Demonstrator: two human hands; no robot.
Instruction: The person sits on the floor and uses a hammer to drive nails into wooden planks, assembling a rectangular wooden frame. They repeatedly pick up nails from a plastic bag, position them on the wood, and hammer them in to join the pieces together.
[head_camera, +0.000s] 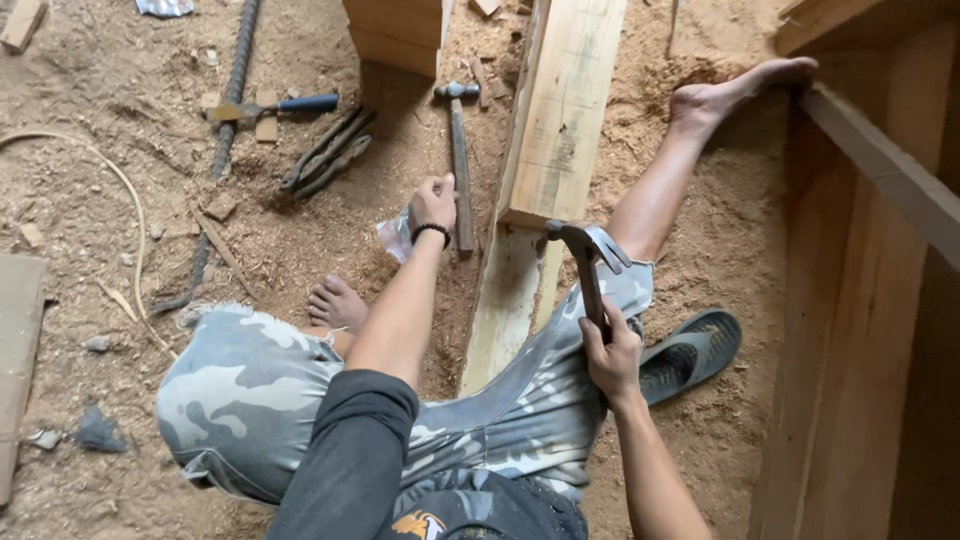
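Nearest the camera, the right hand (612, 352) has its fingers wrapped fully round the handle of a claw hammer (588, 262), whose steel head hangs just over the near end of the upper wooden plank (560, 110). That hammer looks head-heavy and rigid, its grip smooth, so a hold low on the handle seems best. Just left of the plank, the left hand (434, 202) reaches to the sawdust floor (120, 260), its fingers curled by a crumpled clear plastic bag (394, 237); I cannot tell whether they pinch it. A second hammer (459, 160) lies touching that hand, parallel to the plank. The plank is pale, rough-sawn and stiff, stacked on a lower board (507, 305). Farther left lie ribbed rebar (231, 100) and a blue-handled tool (275, 106).
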